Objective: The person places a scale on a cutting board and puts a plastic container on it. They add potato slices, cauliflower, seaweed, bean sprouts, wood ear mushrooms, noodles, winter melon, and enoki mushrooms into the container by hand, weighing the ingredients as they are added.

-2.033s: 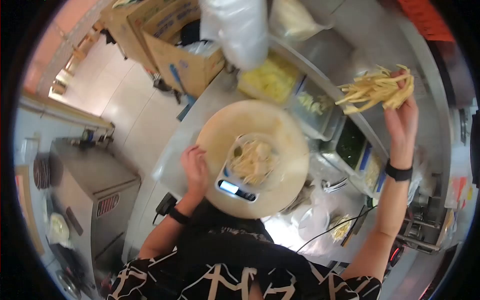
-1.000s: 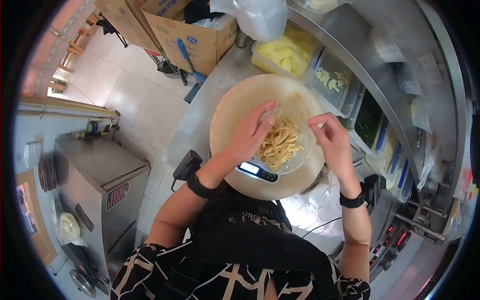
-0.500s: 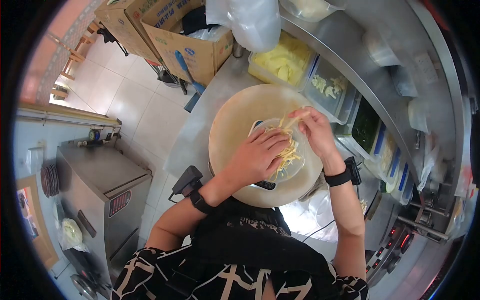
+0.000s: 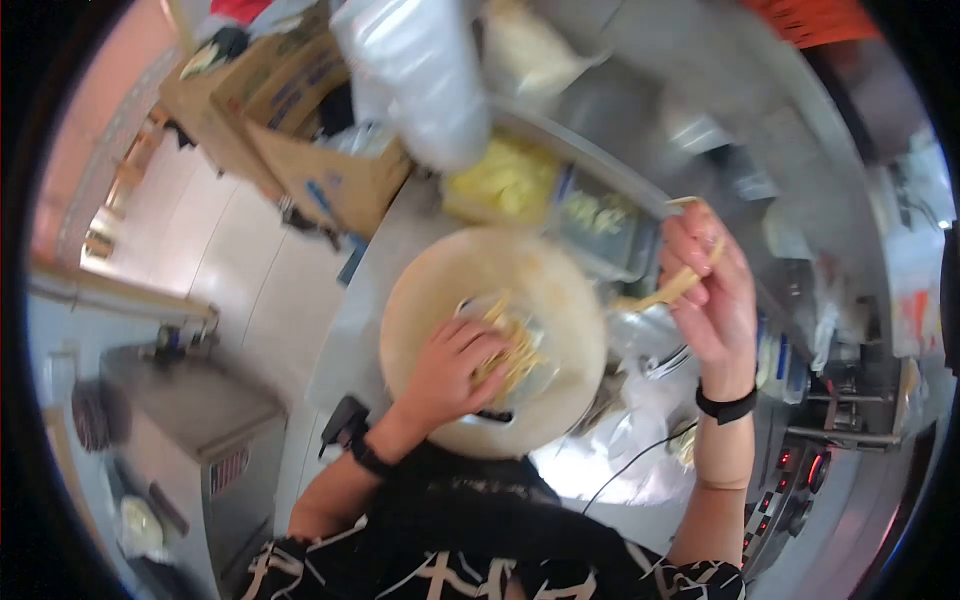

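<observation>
My right hand (image 4: 715, 290) is raised to the right of the round board, its fingers closed on a few long, soft, pale yellow strips that look like tofu skin (image 4: 672, 290). One end of them hangs out to the left. Over the left side of a clear bowl (image 4: 545, 372) lies my left hand (image 4: 452, 368), fingers stretched out and touching the heap of cut yellow strips (image 4: 515, 350) inside. The bowl sits on what appears to be a small kitchen scale (image 4: 490, 416), mostly covered. Both rest on the thick round chopping board (image 4: 425, 290).
Behind the board stand a tub of yellow food (image 4: 505, 180) and a container with white pieces (image 4: 597, 215). A plastic-wrapped stack (image 4: 415, 80) and cardboard boxes (image 4: 330, 175) are at the back left. A metal shelf (image 4: 640, 110) runs along the right. Below right lies a black cable (image 4: 640, 455).
My right hand has lifted away from the bowl, up and to the right, carrying yellow strips. My left hand stays at the bowl. The whole view has shifted and blurred.
</observation>
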`<action>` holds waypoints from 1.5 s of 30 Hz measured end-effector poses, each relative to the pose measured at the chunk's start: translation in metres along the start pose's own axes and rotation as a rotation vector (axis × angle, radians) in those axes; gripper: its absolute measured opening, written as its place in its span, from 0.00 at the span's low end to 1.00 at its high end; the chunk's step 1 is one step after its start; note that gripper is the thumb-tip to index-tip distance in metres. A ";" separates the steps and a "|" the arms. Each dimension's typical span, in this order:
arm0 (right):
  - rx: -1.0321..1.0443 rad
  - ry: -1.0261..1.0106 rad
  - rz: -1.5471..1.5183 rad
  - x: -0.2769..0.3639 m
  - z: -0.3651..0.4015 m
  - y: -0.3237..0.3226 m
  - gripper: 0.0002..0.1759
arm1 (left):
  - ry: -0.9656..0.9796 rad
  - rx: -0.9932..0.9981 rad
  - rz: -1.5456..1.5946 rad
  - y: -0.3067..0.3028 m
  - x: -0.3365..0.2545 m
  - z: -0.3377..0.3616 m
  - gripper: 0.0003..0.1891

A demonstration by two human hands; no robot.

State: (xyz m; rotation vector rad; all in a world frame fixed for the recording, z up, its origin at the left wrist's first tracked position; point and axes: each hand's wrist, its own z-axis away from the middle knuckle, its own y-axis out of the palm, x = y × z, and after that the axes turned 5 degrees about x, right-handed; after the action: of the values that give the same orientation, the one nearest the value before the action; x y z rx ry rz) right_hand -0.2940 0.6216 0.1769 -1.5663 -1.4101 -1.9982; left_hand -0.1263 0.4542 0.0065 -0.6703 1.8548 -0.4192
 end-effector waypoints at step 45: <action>-0.517 -0.047 0.881 0.216 -0.075 -0.501 0.10 | -0.211 -0.257 -0.019 -0.002 -0.028 -0.009 0.09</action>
State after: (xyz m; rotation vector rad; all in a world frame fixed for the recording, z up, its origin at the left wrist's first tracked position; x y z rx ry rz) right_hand -0.7664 0.8930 0.0960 -1.9486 -0.0777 -1.7807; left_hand -0.1260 0.4701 0.0316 -0.8718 1.7159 -0.1156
